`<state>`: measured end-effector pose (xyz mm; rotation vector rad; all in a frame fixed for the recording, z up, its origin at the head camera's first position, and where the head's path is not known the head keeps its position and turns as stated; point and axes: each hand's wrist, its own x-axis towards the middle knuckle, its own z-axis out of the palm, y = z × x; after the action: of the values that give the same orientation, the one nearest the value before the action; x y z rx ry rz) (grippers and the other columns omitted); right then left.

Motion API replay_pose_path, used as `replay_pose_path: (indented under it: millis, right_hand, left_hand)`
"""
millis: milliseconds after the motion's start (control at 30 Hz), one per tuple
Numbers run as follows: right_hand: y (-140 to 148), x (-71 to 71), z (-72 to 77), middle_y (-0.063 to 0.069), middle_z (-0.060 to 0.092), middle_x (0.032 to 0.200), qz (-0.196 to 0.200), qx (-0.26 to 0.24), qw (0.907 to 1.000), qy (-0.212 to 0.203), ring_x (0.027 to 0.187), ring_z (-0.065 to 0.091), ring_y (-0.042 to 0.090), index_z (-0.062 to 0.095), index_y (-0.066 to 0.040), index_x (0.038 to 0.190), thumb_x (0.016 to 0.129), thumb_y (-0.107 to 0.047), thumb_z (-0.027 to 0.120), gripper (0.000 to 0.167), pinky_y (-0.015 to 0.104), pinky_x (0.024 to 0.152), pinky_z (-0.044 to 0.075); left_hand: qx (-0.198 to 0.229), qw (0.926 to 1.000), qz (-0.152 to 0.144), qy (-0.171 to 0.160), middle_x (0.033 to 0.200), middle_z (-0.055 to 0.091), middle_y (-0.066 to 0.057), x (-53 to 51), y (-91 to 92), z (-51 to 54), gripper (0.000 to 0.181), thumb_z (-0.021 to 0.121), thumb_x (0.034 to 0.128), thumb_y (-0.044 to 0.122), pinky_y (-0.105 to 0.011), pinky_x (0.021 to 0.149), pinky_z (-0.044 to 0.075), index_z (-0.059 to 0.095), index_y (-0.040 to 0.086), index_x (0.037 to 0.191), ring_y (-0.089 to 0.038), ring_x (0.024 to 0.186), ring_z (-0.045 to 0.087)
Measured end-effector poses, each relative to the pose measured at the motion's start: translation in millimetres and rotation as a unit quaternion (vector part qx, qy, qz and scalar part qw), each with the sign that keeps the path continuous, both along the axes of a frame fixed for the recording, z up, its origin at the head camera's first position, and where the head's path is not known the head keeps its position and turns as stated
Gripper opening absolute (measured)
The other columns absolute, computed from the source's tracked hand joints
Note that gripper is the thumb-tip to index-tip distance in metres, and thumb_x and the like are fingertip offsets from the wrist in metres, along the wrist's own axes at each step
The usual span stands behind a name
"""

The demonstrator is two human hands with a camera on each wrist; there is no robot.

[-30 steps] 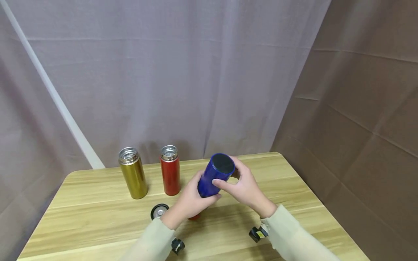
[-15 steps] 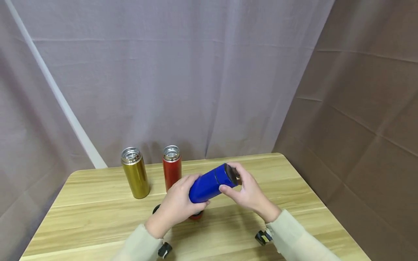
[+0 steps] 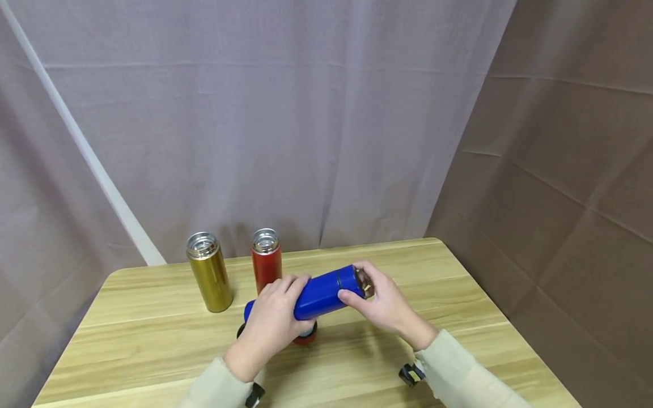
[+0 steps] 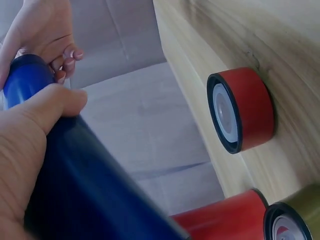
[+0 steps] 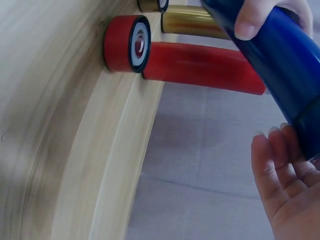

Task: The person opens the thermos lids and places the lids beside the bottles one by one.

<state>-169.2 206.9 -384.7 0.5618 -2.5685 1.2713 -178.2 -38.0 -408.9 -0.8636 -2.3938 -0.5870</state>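
Note:
My left hand [image 3: 272, 317] grips the body of a blue thermos bottle [image 3: 316, 296], which lies tilted above the table with its lid end to the right. At that end my right hand [image 3: 385, 300] holds the blue lid [image 3: 350, 281], thumb in front and fingers round the far side. A thin seam shows between lid and body. The left wrist view shows my left thumb [image 4: 65, 102] across the bottle [image 4: 80, 165]. In the right wrist view, the fingers [image 5: 286, 162] of my right hand touch the lid end.
An uncapped gold bottle [image 3: 210, 277] and an uncapped red bottle [image 3: 267, 269] stand towards the back of the wooden table [image 3: 153, 340]. A red lid [image 4: 254, 110] sits inside-up nearer the person, with a gold lid [image 5: 149, 5] beside it. A grey curtain [image 3: 285, 141] hangs behind.
The blue bottle has turned from base towards the camera to nearly lying sideways, its lid end right. My left hand has moved left and down with it; the right hand stays at the lid end.

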Motion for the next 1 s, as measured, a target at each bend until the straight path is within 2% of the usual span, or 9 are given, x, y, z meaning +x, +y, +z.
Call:
replay_pose_path:
  millis: [233, 433, 567, 667, 867, 933, 1000]
  right_hand:
    - [-4.0, 2.2, 2.9, 0.001, 0.065, 0.093, 0.016, -0.049, 0.9976, -0.047, 0.08, 0.063, 0.021, 0.056, -0.022, 0.113, 0.084, -0.036, 0.075, 0.038, 0.036, 0.066, 0.055]
    - [-12.2, 8.7, 10.0, 0.003, 0.064, 0.091, 0.007, -0.062, 0.9972, -0.041, 0.08, 0.065, 0.021, 0.056, -0.018, 0.103, 0.081, -0.035, 0.078, 0.035, 0.035, 0.065, 0.056]
    - [-16.6, 12.8, 14.5, 0.001, 0.064, 0.089, -0.008, -0.055, 0.9979, -0.035, 0.079, 0.064, 0.018, 0.056, -0.018, 0.098, 0.079, -0.032, 0.079, 0.034, 0.034, 0.064, 0.056]
    - [-20.1, 18.9, 22.7, 0.0, 0.063, 0.086, -0.009, -0.048, 0.9984, -0.029, 0.077, 0.063, 0.017, 0.056, -0.015, 0.096, 0.078, -0.027, 0.079, 0.032, 0.033, 0.062, 0.055]
    - [-28.5, 34.5, 44.7, 0.0, 0.061, 0.081, 0.004, -0.043, 0.9989, -0.017, 0.073, 0.061, 0.015, 0.054, -0.012, 0.092, 0.077, -0.022, 0.079, 0.03, 0.031, 0.059, 0.053]
    - [-28.1, 33.1, 42.2, 0.0, 0.061, 0.08, 0.005, -0.041, 0.9991, -0.014, 0.073, 0.06, 0.016, 0.054, -0.012, 0.091, 0.077, -0.023, 0.079, 0.031, 0.031, 0.058, 0.052]
    - [-25.1, 28.0, 33.6, -0.002, 0.061, 0.08, 0.007, -0.04, 0.9991, -0.008, 0.072, 0.059, 0.015, 0.054, -0.014, 0.091, 0.076, -0.026, 0.08, 0.032, 0.031, 0.057, 0.051]
  left_hand:
    - [0.029, 0.9959, -0.027, -0.081, 0.11, 0.062, 0.004, 3.9, -0.5, -0.9, 0.068, 0.081, 0.0682, 0.043, -0.033, 0.082, 0.052, 0.057, 0.018, 0.126, -0.013, 0.092, 0.06]
    - [0.066, 0.9812, -0.061, -0.17, 0.104, 0.063, 0.01, 9.3, 0.4, -3.3, 0.064, 0.083, 0.0666, 0.043, -0.031, 0.075, 0.053, 0.058, 0.02, 0.121, -0.008, 0.084, 0.06]
    - [0.076, 0.9717, -0.079, -0.209, 0.098, 0.064, 0.011, 10.0, 1.7, -5.0, 0.062, 0.083, 0.0666, 0.046, -0.03, 0.072, 0.053, 0.06, 0.022, 0.119, -0.006, 0.081, 0.06]
    - [0.076, 0.9676, -0.086, -0.225, 0.096, 0.065, 0.012, 9.7, 1.7, -6.0, 0.064, 0.081, 0.0668, 0.053, -0.028, 0.07, 0.052, 0.06, 0.023, 0.119, -0.005, 0.079, 0.06]
    - [0.075, 0.9661, -0.085, -0.232, 0.094, 0.066, 0.011, 11.7, -0.8, -6.5, 0.069, 0.079, 0.0653, 0.059, -0.027, 0.068, 0.052, 0.061, 0.022, 0.12, -0.004, 0.077, 0.06]
    - [0.073, 0.9652, -0.081, -0.238, 0.095, 0.066, 0.012, 12.4, -1.9, -6.6, 0.07, 0.079, 0.065, 0.061, -0.027, 0.068, 0.052, 0.061, 0.023, 0.121, -0.004, 0.077, 0.06]
    - [0.071, 0.9639, -0.081, -0.244, 0.095, 0.065, 0.012, 12.8, -2.7, -6.5, 0.071, 0.078, 0.065, 0.063, -0.027, 0.068, 0.052, 0.061, 0.023, 0.121, -0.004, 0.078, 0.06]
